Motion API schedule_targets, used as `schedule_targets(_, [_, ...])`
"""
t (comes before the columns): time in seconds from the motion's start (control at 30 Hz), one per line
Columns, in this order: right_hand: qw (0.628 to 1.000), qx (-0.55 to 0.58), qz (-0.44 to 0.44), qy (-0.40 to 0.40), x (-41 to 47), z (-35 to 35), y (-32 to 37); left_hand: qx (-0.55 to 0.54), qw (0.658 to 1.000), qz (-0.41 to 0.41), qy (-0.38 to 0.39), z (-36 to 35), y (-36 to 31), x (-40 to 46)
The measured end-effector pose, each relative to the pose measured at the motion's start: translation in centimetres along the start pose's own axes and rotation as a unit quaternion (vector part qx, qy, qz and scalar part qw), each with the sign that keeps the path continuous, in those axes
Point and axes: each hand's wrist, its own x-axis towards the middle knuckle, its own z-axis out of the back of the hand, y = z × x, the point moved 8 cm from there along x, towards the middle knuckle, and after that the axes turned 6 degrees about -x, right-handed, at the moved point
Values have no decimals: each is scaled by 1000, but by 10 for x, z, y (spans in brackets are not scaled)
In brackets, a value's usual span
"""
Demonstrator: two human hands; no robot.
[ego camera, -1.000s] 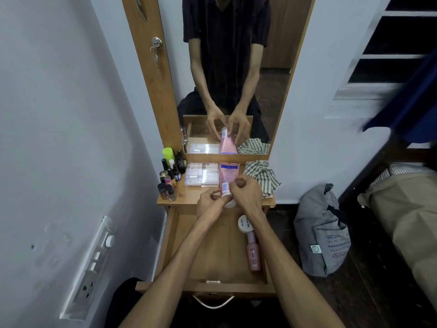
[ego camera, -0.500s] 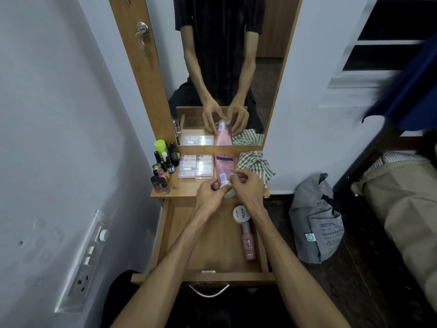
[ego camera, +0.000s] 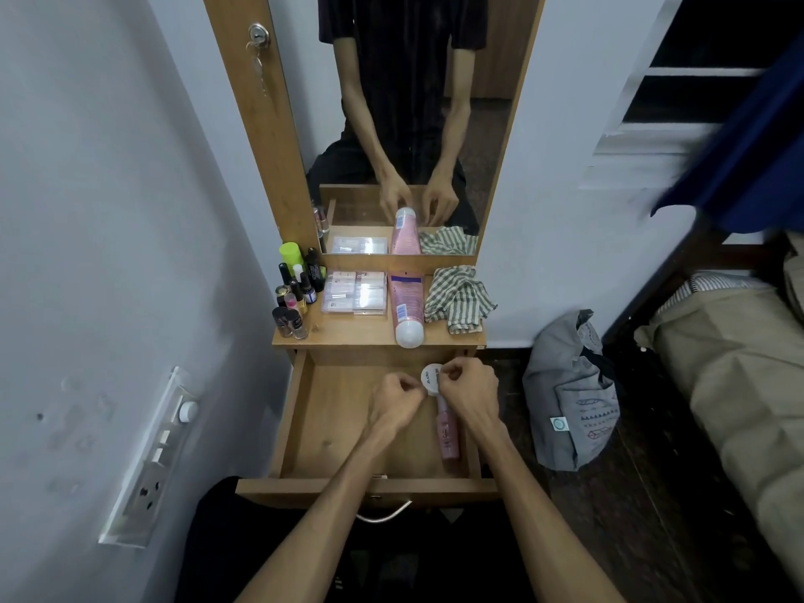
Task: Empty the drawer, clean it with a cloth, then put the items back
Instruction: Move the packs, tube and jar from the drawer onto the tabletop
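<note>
The wooden drawer [ego camera: 304, 428] is pulled out below the dressing-table top. A round white jar [ego camera: 430, 377] and a slim pink bottle [ego camera: 448, 435] lie along its right side. My right hand [ego camera: 470, 389] pinches the jar's right edge with curled fingers. My left hand [ego camera: 396, 400] is curled at the jar's left rim, fingertips against it. On the top lie a pink tube with a white cap [ego camera: 407, 309], a clear flat box of sachets [ego camera: 354, 292], a striped cloth [ego camera: 457, 298] and several small nail-polish bottles [ego camera: 296, 293].
A mirror [ego camera: 404, 124] behind the top reflects the person and the items. A grey bag [ego camera: 570, 398] sits on the dark floor to the right, beside a bed with beige bedding [ego camera: 739, 385]. A wall switch panel [ego camera: 152, 463] is at the left.
Both hands let go of the pink tube on the top and dropped back into the drawer, closing on the white jar. The tube now lies free on the top.
</note>
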Motion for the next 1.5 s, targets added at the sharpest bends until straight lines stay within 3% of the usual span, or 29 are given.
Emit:
schedule_targets(0.07, [998,-46,-2,31,-1,-8,0,43,997,37,59,-17,11,-6])
schedule_targets(0.23, [984,-159,11,80,-1,-23,9,110,985,51,124,-51,28,-14])
schedule_targets(0.4, [973,-215,30,81,1,-35,15,194,976,20,97,-58,30,-17])
schedule_targets(0.67, [971,-221,27,86,-7,-47,12,141,981,54,119,-49,42,-15])
schedule_targets(0.9, [981,-178,1,82,-18,-39,14,1,989,75,130,-43,59,-10])
schedule_targets(1.03, [992,-109,-17,65,-22,-21,15,-92,989,69,94,-26,57,-14])
schedule_targets(1.3, [997,62,24,39,-27,14,41,-162,984,-57,52,35,22,-33])
schedule_targets(1.5, [974,219,54,19,-23,21,73,-198,970,-140,-27,81,8,-33])
